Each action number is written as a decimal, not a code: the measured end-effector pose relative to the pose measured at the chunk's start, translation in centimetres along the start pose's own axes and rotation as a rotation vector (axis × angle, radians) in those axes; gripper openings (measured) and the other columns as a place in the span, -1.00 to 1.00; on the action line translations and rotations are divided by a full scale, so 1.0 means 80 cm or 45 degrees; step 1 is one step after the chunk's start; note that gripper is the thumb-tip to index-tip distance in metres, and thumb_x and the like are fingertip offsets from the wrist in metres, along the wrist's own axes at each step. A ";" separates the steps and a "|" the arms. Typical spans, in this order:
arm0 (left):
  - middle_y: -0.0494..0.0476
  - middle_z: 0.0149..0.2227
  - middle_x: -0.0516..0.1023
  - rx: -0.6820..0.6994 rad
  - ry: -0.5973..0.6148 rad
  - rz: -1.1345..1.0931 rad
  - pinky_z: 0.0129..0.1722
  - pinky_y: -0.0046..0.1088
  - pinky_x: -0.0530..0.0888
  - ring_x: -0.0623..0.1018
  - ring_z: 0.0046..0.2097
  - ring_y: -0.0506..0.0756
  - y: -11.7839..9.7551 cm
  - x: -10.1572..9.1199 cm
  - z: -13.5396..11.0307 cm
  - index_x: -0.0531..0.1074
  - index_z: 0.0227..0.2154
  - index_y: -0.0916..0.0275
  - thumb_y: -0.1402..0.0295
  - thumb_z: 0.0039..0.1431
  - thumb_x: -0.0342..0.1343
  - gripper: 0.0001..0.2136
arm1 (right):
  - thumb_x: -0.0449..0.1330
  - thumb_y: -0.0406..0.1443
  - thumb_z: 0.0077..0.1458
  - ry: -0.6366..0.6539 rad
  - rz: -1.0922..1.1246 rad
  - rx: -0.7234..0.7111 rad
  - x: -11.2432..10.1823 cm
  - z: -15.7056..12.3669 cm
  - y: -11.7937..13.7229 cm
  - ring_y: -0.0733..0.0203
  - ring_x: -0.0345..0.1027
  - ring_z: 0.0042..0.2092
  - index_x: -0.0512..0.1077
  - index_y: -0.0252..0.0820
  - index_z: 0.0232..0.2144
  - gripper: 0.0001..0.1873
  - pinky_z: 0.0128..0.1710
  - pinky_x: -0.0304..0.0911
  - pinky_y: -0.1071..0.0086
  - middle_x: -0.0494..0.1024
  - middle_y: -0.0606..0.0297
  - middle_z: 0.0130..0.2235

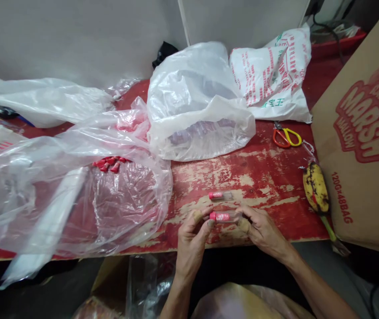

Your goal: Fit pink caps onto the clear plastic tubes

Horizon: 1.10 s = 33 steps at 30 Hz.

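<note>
Both hands hold a small clear tube (223, 216) with a red cap and a red-and-white label, level above the table's front edge. My left hand (194, 232) pinches the red cap at its left end between thumb and fingers. At the other end, my right hand (257, 228) grips the clear part of the tube. What look like tan wraps cover some fingers. Just behind lies a second red-capped tube (220, 196) on the worn red table (189, 186). To the left, several red caps (111, 163) sit in a clear plastic bag (132, 208).
A large translucent bag (192, 102) and a white printed sack (272, 79) stand at the back. Scissors (287, 136) with red and yellow handles lie near a spotted banana (315, 188). A cardboard carton (362, 195) blocks the right side.
</note>
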<state>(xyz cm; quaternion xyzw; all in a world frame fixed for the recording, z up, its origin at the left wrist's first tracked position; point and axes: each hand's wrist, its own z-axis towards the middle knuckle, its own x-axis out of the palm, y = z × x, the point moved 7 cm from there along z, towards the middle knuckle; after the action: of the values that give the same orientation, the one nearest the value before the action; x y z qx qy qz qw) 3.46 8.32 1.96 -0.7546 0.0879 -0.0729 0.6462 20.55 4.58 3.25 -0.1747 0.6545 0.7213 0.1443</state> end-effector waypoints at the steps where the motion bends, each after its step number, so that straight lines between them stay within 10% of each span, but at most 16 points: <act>1: 0.12 -0.17 0.52 0.013 0.001 0.036 -0.10 -0.43 0.38 0.48 -0.12 0.10 -0.003 -0.001 -0.001 0.51 -0.14 0.11 0.31 0.09 0.18 -0.75 | -0.02 -0.22 0.25 -0.003 0.010 -0.001 0.000 -0.001 0.001 0.29 0.23 -0.44 0.31 -0.15 -0.36 -0.81 -0.45 0.07 0.45 0.36 0.38 -0.46; 12: -0.02 -0.52 0.42 -0.109 -0.078 -0.031 -0.39 -0.50 0.36 0.40 -0.47 -0.02 0.003 -0.003 -0.006 0.55 -0.29 0.21 0.28 0.03 0.22 -0.82 | 0.04 -0.35 0.14 -0.120 0.048 -0.239 -0.003 -0.007 0.009 0.14 0.30 -0.06 0.26 -0.07 -0.08 -0.73 -0.09 0.22 0.33 0.41 0.22 -0.11; 16: 0.00 -0.49 0.43 -0.090 -0.048 -0.138 -0.36 -0.51 0.37 0.41 -0.41 -0.01 0.009 -0.004 0.000 0.58 -0.31 0.17 0.31 -0.02 0.26 -0.83 | 0.04 -0.25 0.18 -0.077 0.033 -0.139 -0.002 -0.002 -0.003 0.22 0.35 -0.31 0.33 -0.12 -0.24 -0.87 -0.36 0.22 0.43 0.44 0.30 -0.33; 20: 0.05 -0.40 0.48 0.001 -0.047 0.020 -0.27 -0.49 0.39 0.45 -0.30 0.05 0.008 -0.007 0.007 0.59 -0.28 0.14 0.34 -0.04 0.27 -0.80 | -0.09 -0.08 0.25 -0.053 -0.001 0.062 0.002 0.005 -0.024 0.33 0.13 -0.59 0.25 -0.15 -0.60 -0.55 -0.58 -0.01 0.44 0.20 0.43 -0.64; 26: -0.01 -0.45 0.45 -0.097 -0.081 -0.070 -0.34 -0.49 0.39 0.46 -0.42 0.00 0.027 -0.003 0.022 0.57 -0.27 0.12 0.34 0.01 0.24 -0.82 | 0.04 -0.18 0.17 0.023 0.043 0.096 0.006 0.015 -0.023 0.18 0.35 -0.22 0.30 -0.14 -0.08 -0.71 -0.28 0.21 0.40 0.46 0.23 -0.17; 33: 0.06 -0.43 0.48 -0.090 -0.043 -0.075 -0.35 -0.45 0.40 0.45 -0.42 0.03 0.031 0.003 0.032 0.57 -0.26 0.16 0.35 0.00 0.24 -0.80 | -0.08 -0.15 0.24 0.002 -0.071 0.169 0.001 0.018 -0.034 0.27 0.24 -0.46 0.34 -0.14 -0.40 -0.70 -0.47 0.09 0.41 0.37 0.35 -0.49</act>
<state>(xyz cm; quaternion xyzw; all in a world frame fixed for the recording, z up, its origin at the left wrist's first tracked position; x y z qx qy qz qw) 4.18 10.33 -0.90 -0.7803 0.0573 -0.0759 0.6181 21.58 6.30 0.90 -0.1833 0.6959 0.6718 0.1752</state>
